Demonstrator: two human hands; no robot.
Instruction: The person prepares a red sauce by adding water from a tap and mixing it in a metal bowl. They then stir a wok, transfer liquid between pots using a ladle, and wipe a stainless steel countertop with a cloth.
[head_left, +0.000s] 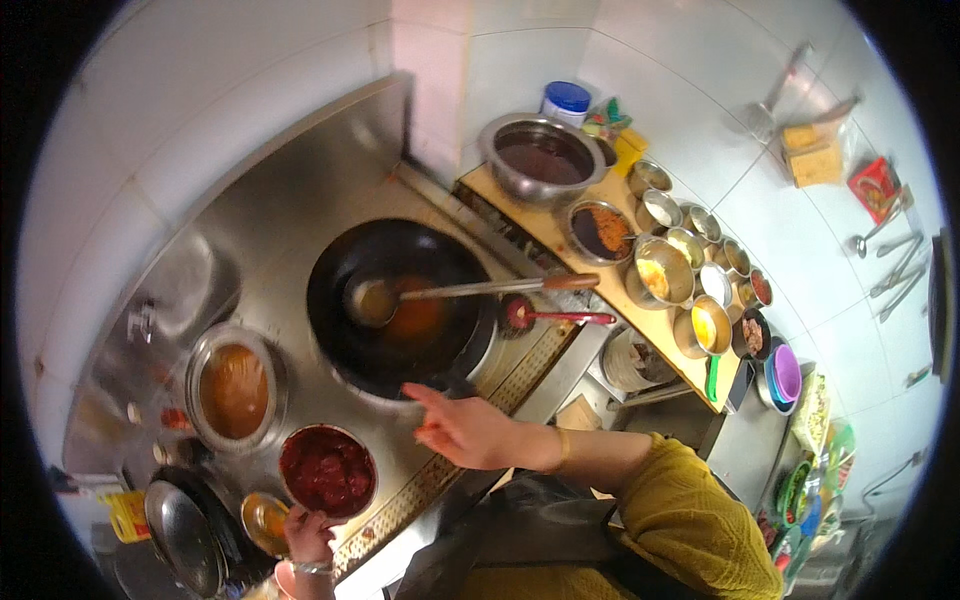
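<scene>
My left hand (309, 534), with a bracelet at the wrist, grips the near rim of a round bowl of dark red, wet chunks (328, 471), probably meat. My right hand (472, 431) is over the near side of a black wok (345, 262), index finger extended and the others partly curled, with nothing visible in it. Whether it touches the wok's rim is unclear. Inside the wok is a little orange-brown liquid (416, 311). A ladle (480, 289) rests in it, its bowl on the left and its wooden handle reaching past the right rim.
Left of the wok stands a metal pot of brown liquid (234, 390). A smaller bowl of yellowish liquid (264, 521) and a dark pan (184, 536) are nearby. On the right, a wooden board (540, 221) carries a large steel basin (517, 184) and several seasoning bowls. A red-handled utensil (577, 317) lies beside the wok.
</scene>
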